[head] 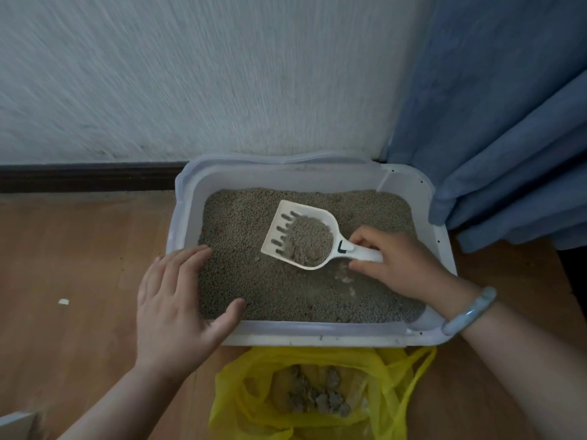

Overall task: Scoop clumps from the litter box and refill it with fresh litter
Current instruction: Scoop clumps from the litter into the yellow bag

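Scoop [305, 210], loaded with litter [309, 242], juts left from gripping right hand [398, 265].

My left grip [178, 300] lies flat, palm down, fingers straight and thumb spread, forearm running in from lower left. My right grip [400, 265] is curled, thumb and fingers pinching the scoop [365, 255] handle, forearm entering from lower right.

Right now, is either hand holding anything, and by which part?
The right hand grips the white scoop by its handle. The left hand holds nothing; it rests open on the litter box rim.
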